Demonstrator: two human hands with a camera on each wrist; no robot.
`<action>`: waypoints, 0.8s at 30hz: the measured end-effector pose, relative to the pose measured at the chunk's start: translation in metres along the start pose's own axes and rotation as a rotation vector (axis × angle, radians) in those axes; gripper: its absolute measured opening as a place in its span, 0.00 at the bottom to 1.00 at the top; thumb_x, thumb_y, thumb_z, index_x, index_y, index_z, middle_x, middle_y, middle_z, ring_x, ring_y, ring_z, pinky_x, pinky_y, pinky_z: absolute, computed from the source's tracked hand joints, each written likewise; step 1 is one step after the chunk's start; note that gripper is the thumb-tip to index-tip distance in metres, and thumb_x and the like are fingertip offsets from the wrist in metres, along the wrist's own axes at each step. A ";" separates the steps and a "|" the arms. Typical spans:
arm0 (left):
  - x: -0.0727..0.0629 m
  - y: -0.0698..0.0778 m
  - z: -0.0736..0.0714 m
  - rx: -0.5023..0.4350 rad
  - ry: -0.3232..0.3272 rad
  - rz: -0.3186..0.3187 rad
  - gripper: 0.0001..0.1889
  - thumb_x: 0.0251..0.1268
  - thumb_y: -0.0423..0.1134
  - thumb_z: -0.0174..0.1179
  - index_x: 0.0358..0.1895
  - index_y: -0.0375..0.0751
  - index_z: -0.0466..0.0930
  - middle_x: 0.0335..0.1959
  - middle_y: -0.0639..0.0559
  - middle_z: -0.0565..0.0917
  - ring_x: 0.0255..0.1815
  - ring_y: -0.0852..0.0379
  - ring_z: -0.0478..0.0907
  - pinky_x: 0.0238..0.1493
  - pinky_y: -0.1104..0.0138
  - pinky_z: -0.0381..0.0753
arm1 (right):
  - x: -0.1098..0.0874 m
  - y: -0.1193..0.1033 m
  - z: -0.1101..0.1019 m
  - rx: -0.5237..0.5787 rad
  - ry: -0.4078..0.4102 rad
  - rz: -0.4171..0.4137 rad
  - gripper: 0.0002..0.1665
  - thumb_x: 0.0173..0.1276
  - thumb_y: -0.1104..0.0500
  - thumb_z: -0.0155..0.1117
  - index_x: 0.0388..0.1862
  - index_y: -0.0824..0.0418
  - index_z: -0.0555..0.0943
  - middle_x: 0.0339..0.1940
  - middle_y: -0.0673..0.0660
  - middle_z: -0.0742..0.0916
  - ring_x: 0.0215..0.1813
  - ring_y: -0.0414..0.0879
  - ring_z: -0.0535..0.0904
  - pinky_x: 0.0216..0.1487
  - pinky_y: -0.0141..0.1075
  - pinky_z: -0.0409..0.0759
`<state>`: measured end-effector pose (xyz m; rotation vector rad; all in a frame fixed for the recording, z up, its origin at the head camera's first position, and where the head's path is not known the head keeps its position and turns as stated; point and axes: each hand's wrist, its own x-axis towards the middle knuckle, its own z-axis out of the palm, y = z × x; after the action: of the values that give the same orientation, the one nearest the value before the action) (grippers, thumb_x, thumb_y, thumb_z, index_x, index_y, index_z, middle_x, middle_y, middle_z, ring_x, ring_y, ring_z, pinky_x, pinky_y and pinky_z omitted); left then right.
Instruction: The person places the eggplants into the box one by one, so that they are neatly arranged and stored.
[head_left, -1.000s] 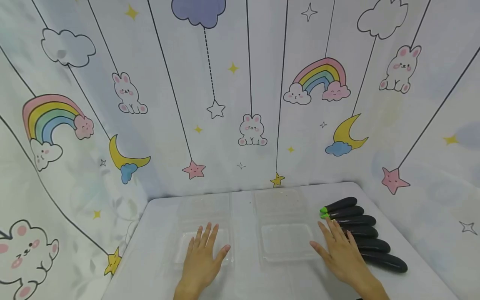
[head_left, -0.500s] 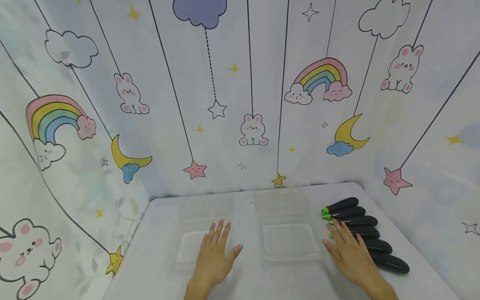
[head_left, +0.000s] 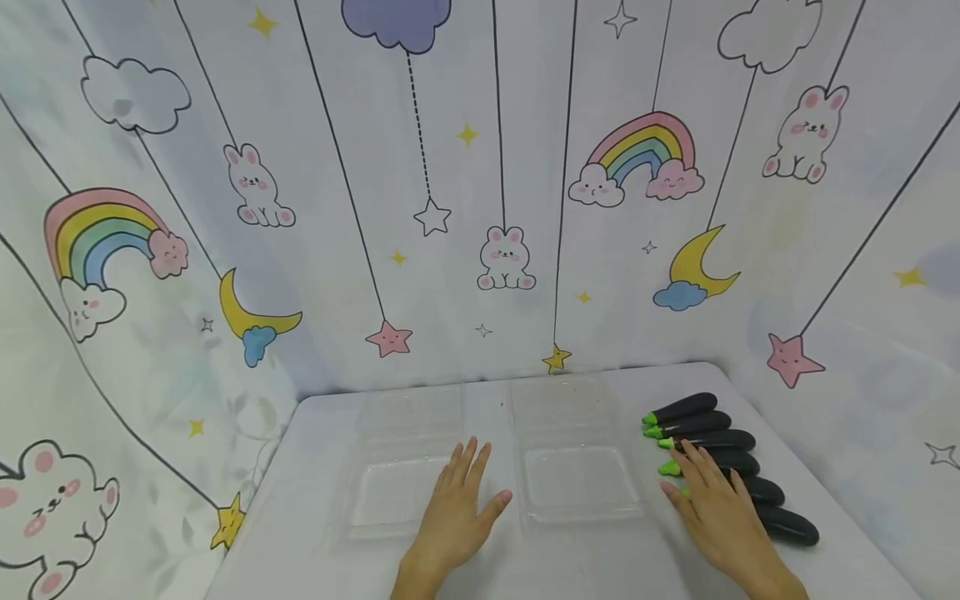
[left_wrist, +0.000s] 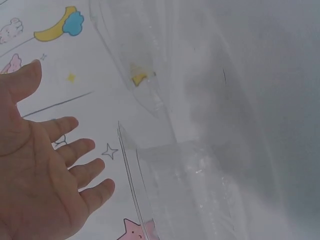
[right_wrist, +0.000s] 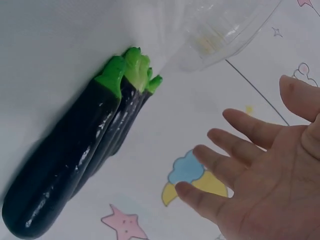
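Left hand: my left hand [head_left: 459, 517], fingers straight and slightly spread, holds nothing above the white table surface [head_left: 288, 500].
Right hand: my right hand [head_left: 720, 512], also spread and holding nothing, is beside the eggplants, apart from them in the right wrist view.
Just changed: my left hand has shifted rightward, toward the gap between the containers; my right has edged toward the surface's right edge. Containers and eggplants have stayed put, so I judge handling hasn't begun.
Containers: two clear, rectangular plastic containers [head_left: 581, 483] lie unfolded side by side, one half of each toward the far edge.
Eggplants: six glossy, black-purple eggplants with bright green stems [head_left: 738, 463] line the right edge, stems pointing inward.
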<state>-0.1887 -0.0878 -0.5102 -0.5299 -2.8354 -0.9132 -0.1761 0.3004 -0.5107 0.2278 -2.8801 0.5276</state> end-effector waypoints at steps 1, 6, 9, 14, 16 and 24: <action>0.000 0.001 0.001 -0.007 0.005 0.007 0.40 0.80 0.62 0.51 0.84 0.42 0.54 0.85 0.39 0.53 0.85 0.34 0.46 0.79 0.37 0.50 | 0.000 0.001 0.000 -0.002 0.003 0.001 0.38 0.86 0.43 0.48 0.79 0.69 0.64 0.81 0.73 0.62 0.81 0.72 0.53 0.72 0.79 0.41; 0.002 0.002 0.010 -0.026 0.000 0.017 0.43 0.79 0.66 0.47 0.84 0.43 0.52 0.85 0.39 0.52 0.85 0.35 0.46 0.78 0.36 0.53 | -0.003 0.004 0.001 -0.016 0.024 0.014 0.35 0.85 0.45 0.49 0.77 0.70 0.67 0.80 0.74 0.65 0.79 0.75 0.56 0.70 0.80 0.45; 0.004 0.003 0.015 -0.066 -0.008 0.024 0.43 0.79 0.67 0.45 0.84 0.42 0.52 0.85 0.38 0.53 0.84 0.34 0.48 0.77 0.35 0.55 | -0.004 0.007 0.001 -0.019 0.036 0.016 0.33 0.85 0.47 0.52 0.75 0.70 0.68 0.79 0.75 0.65 0.78 0.76 0.57 0.69 0.80 0.48; 0.006 0.009 0.019 -0.142 -0.044 0.009 0.41 0.80 0.63 0.49 0.84 0.41 0.52 0.84 0.37 0.53 0.83 0.32 0.49 0.74 0.33 0.58 | -0.007 0.015 0.000 -0.029 0.071 0.004 0.32 0.84 0.49 0.54 0.74 0.71 0.69 0.77 0.76 0.67 0.76 0.76 0.60 0.67 0.79 0.54; 0.006 0.012 0.020 -0.165 -0.068 -0.008 0.42 0.80 0.63 0.48 0.84 0.41 0.51 0.85 0.39 0.52 0.84 0.33 0.48 0.75 0.34 0.59 | -0.008 0.018 0.001 -0.036 0.086 0.002 0.32 0.83 0.50 0.55 0.73 0.72 0.70 0.76 0.76 0.68 0.75 0.77 0.62 0.66 0.79 0.56; 0.010 0.021 0.025 -0.265 -0.082 -0.052 0.43 0.80 0.65 0.46 0.85 0.40 0.48 0.85 0.38 0.51 0.84 0.34 0.49 0.75 0.34 0.59 | -0.009 0.029 0.000 -0.044 0.065 0.025 0.32 0.82 0.50 0.57 0.70 0.74 0.72 0.73 0.79 0.70 0.72 0.79 0.63 0.63 0.78 0.60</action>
<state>-0.1905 -0.0543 -0.5175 -0.5348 -2.8275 -1.3167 -0.1729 0.3278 -0.5226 0.1651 -2.8315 0.4658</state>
